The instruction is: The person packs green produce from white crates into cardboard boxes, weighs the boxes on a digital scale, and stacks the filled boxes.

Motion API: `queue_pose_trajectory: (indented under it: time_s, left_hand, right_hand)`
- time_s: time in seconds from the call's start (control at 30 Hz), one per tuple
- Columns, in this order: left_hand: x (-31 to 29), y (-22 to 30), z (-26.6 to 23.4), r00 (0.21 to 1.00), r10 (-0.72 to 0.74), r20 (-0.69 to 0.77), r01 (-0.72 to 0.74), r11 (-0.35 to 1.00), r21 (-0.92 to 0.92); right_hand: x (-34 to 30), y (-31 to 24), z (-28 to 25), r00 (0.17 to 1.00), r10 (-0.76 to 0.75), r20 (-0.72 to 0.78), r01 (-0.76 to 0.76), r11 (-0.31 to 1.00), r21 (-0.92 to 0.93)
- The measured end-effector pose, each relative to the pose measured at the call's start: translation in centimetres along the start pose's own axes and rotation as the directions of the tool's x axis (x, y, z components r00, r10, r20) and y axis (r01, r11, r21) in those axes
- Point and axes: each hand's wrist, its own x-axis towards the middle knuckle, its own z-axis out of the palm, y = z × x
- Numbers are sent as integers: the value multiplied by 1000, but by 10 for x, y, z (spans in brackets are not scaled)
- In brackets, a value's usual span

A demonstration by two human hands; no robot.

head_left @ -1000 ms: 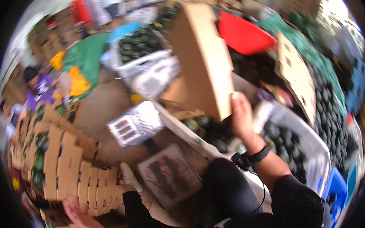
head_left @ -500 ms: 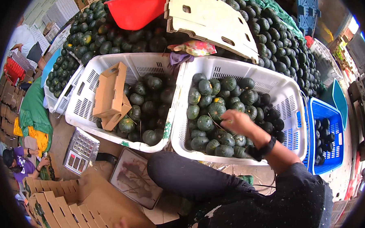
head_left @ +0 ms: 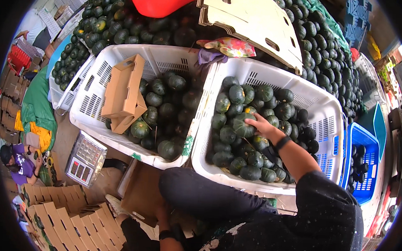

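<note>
In the right white crate (head_left: pixel 200 145), my right hand (head_left: pixel 263 127) curls over a round dark green pumpkin (head_left: pixel 243 125), thumb on top and fingers on its far side. Many similar pumpkins lie around it. Low in the picture, my left hand (head_left: pixel 161 213) is at the side of an open brown cardboard box (head_left: pixel 145 190), its fingers partly hidden against the box. That box covers most of the scale's platform. Beside it stands the scale's display and keypad unit (head_left: pixel 86 158).
The left white crate (head_left: pixel 89 125) holds pumpkins and an empty cardboard box (head_left: pixel 121 97). Stacked cardboard boxes (head_left: pixel 71 223) stand at lower left. A blue crate (head_left: pixel 364 191) is at right. Behind are pumpkin heaps, a red basin (head_left: pixel 161 0) and cardboard sheets (head_left: pixel 250 24). Another person (head_left: pixel 24 165) works at far left.
My left hand has brought the cardboard box from over the stacked boxes rightward onto the scale platform. My right hand has taken hold of a pumpkin. The view has shifted slightly.
</note>
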Motion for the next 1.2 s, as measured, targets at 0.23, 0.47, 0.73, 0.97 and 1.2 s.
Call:
queue_pose_trajectory:
  time_s: [0.23,0.47,0.73,0.97,1.2]
  left_hand:
    - [-36,105,-130,989,-130,76,116,335,-935]
    - [-62,165,-141,994,66,90,96,-100,-990]
    - [-101,155,-158,992,122,16,-5,172,-985]
    - [-99,154,-179,932,353,83,-11,255,-967]
    - [-109,157,-183,969,221,108,60,214,-975]
  right_hand:
    - [-109,-3,33,677,-235,698,-519,520,679]
    - [-151,5,54,473,-428,770,-614,467,637]
    - [-155,-203,-75,222,-973,-64,637,96,765]
    - [-51,-35,-61,810,-283,514,481,-181,-858]
    - [-30,29,-62,816,-138,561,576,110,-810]
